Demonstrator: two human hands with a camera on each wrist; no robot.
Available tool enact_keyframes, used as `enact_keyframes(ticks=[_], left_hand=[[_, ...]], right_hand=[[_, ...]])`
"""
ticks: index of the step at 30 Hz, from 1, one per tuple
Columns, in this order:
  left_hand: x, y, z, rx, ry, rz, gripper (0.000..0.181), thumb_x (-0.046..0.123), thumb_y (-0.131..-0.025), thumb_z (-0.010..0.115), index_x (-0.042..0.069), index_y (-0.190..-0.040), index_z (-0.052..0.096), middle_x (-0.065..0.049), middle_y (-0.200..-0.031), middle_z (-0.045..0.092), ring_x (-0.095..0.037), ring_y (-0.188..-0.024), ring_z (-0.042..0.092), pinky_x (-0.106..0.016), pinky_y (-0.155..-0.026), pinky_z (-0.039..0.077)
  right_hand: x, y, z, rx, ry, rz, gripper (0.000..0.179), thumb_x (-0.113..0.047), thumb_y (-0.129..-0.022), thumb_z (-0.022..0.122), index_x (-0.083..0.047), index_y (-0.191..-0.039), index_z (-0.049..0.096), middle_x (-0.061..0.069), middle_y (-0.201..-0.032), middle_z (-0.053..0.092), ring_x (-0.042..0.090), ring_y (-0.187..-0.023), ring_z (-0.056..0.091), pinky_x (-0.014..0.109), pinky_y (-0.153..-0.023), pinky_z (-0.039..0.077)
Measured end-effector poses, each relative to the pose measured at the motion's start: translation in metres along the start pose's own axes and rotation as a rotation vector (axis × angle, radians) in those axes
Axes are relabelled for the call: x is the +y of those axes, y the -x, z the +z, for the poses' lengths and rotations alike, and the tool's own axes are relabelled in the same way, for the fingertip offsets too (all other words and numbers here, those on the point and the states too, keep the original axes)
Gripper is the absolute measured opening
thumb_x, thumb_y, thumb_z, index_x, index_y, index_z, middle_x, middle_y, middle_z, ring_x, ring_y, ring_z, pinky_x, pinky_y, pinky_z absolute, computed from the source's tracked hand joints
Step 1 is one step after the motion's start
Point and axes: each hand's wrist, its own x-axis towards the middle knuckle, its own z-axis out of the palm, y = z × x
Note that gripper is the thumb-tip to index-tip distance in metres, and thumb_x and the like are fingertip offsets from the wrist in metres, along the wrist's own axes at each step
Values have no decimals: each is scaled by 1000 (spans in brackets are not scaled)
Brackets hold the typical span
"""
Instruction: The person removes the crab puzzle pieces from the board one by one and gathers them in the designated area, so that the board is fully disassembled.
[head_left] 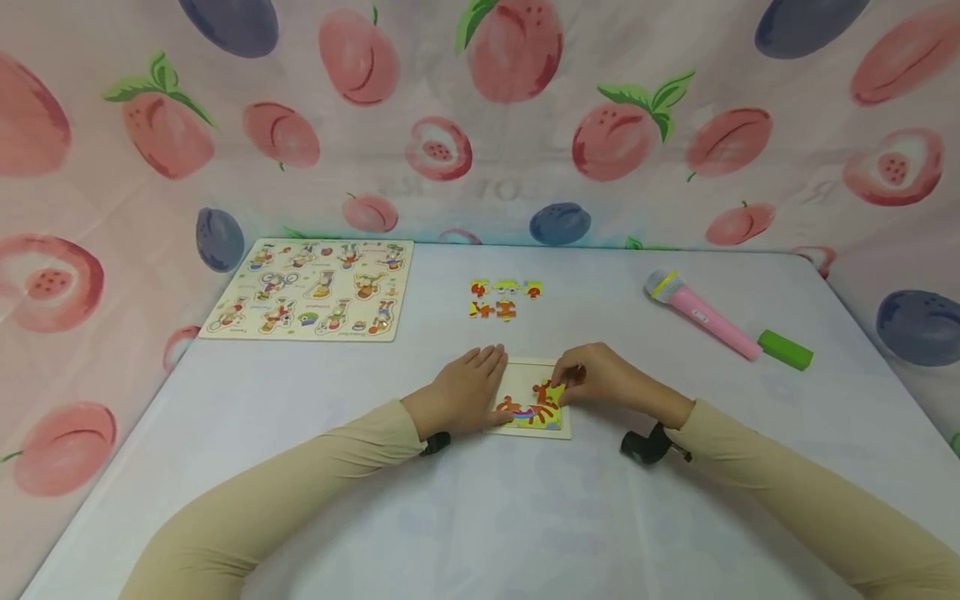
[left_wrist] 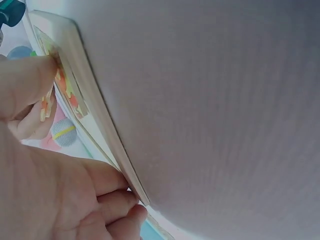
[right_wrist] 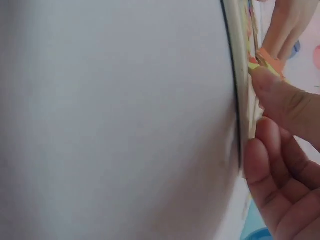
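The left grip [left_wrist: 57, 185] touches a pale-framed puzzle board [left_wrist: 95, 82], with a yellow-banded microphone [left_wrist: 65, 137] beyond it.

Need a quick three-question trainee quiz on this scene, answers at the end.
1. Which end of the pink microphone is nearer the green block: (a) head or (b) handle?
2. True or false: the right hand pinches a puzzle piece.
3. Fill in: the left hand touches the ____.

Key: 1. b; 2. true; 3. puzzle tray.
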Motion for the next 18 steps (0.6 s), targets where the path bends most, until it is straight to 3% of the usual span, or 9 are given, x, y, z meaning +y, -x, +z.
enact_keyframes(ticks=[8,18], left_hand=[[0,2,-1,10,8,4,85,62,-92,37,1,-149,20,-13,-157,19,-24,-146,19,-34,-120,19],[0,3,-1,17,36,8,85,61,-92,39,0,-149,20,-14,-157,19,-24,-146,19,-35,-120,18]], right_hand=[[4,-5,-5,-83,16,2,18,-8,-75,77,-8,-94,74,-1,-87,71,3,-70,55,17,-64,50],[21,-13,-20,-192,-45,-63,14,-10,-79,73,-9,-93,75,2,-90,73,2,-74,58,18,-71,53]])
